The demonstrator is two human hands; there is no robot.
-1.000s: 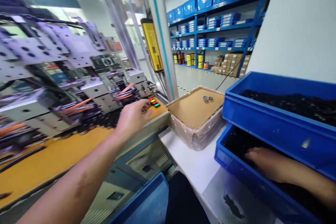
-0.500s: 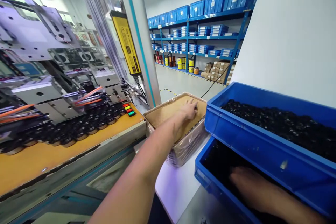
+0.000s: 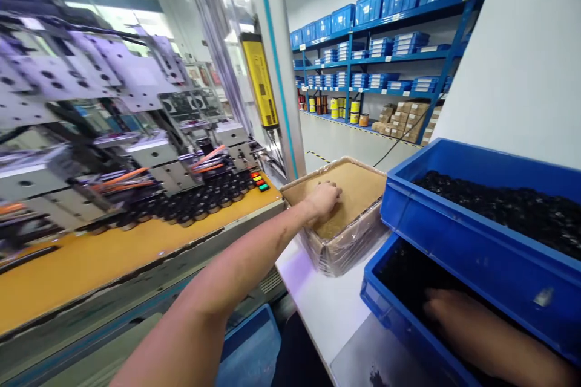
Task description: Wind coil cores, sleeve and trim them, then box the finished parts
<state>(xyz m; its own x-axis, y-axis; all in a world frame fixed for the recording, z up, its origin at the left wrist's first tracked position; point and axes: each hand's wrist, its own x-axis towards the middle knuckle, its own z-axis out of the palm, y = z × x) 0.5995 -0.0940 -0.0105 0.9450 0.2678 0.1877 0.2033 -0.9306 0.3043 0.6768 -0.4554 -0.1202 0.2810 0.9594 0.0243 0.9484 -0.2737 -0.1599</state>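
My left hand (image 3: 325,199) is inside the plastic-lined cardboard box (image 3: 356,233), its fingers curled down near the tan bottom or sheet. Whatever those fingers hold, if anything, is hidden beneath them. To the right, my right hand (image 3: 442,308) reaches into the lower blue bin (image 3: 385,302), among dark contents lost in shadow. Its fingertips cannot be made out there. Stacked over that bin and set back is an upper blue bin (image 3: 436,211), filled with small black parts (image 3: 508,208).
At left, a machine with metal blocks (image 3: 154,151) stands over an orange bench (image 3: 136,248) bearing rows of black round parts (image 3: 200,199). Coloured buttons (image 3: 259,180) sit at its end. A yellow sensor bar (image 3: 259,78) hangs by a post. Blue shelving (image 3: 349,60) lines the back.
The view has swung left, showing more of the machine. My left hand has drawn back toward the box's near left side, its fingers more curled. My right hand stays in the lower bin.
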